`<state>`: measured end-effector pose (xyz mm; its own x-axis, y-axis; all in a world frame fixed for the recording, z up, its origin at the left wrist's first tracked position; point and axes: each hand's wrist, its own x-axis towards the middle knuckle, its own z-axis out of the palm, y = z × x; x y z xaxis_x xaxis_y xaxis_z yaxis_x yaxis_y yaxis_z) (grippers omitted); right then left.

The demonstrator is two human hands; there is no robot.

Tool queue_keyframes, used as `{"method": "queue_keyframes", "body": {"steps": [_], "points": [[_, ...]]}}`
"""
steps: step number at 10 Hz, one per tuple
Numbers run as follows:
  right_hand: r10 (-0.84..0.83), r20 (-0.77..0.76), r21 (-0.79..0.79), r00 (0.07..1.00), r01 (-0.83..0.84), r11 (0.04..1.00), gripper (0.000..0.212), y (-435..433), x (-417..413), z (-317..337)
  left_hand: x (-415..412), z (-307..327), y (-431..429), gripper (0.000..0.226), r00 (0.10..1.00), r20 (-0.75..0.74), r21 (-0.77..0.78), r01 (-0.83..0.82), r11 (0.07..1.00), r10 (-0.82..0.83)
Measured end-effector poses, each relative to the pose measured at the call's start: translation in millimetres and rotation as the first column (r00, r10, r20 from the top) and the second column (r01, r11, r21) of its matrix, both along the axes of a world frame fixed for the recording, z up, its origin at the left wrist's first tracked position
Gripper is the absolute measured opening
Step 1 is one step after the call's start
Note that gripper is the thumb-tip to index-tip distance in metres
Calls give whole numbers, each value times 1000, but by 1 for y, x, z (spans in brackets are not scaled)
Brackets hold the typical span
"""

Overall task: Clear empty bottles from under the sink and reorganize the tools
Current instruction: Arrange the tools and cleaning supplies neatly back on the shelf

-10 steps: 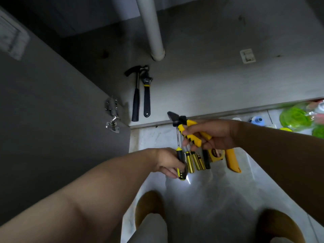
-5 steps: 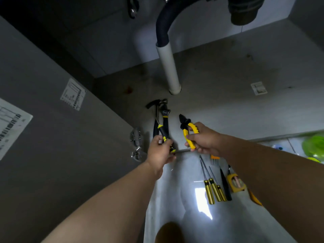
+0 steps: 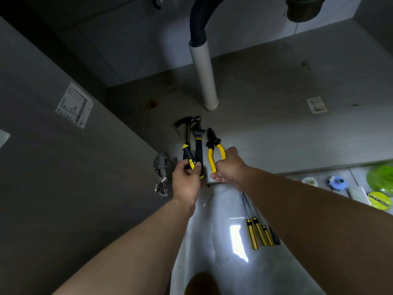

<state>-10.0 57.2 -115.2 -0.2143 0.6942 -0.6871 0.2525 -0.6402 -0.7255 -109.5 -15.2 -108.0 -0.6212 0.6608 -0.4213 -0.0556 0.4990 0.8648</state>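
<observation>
Reaches with both bare arms into the grey under-sink cabinet (image 3: pixel 276 128). Grips in the left hand (image 3: pixel 187 182) the black-and-yellow handle of a slim steel screwdriver (image 3: pixel 187 154), thumb and fingers curled round its butt, shaft pointing away and slightly left. Clamps in the right hand (image 3: pixel 228 167) the yellow grips of black-nosed pliers (image 3: pixel 213 145), nose pointing away. Holds the two hands near each other but apart, at the cabinet's front edge.

Between the held tools, flat on the cabinet floor: a black claw hammer (image 3: pixel 188 122) and a black-handled adjustable wrench (image 3: pixel 198 141), side by side, heads toward the white plastic drain pipe (image 3: pixel 205 77).

Outside, on the pale glossy floor (image 3: pixel 212 241), partly under the right forearm: a row of yellow-handled screwdrivers (image 3: pixel 257 233), lying parallel and close together.

At the far right edge, outside the cabinet: blurred green plastic bottles (image 3: pixel 380 177).

On the open door at left: a white barcode sticker (image 3: pixel 74 105) and a metal hinge (image 3: pixel 161 173).
</observation>
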Motion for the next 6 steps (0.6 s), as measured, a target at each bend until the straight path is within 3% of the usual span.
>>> {"method": "queue_keyframes", "body": {"steps": [1, 2, 3, 4, 6], "points": [[-43, -26, -1, 999, 43, 999, 44, 0, -1, 1, 3, 0, 1, 33, 999, 41, 29, 28, 999, -29], [4, 71, 68, 997, -9, 998, 40, 2, 0, -3, 6, 0, 3, 16, 996, 75, 49, 37, 998, -41], [96, 120, 89, 988, -107, 990, 34, 5, 4, -5, 8, -1, 4, 23, 997, 63, 37, 46, 998, -48], [93, 19, 69, 995, -95, 993, 43, 1, 6, -5, 8, -1, 3, 37, 997, 14, -3, 71, 997, -71], [201, 76, 139, 977, -210, 968, 48, 4, 7, -8, 8, -2, 2, 39, 998, 17, -31, 57, 998, -57]]}}
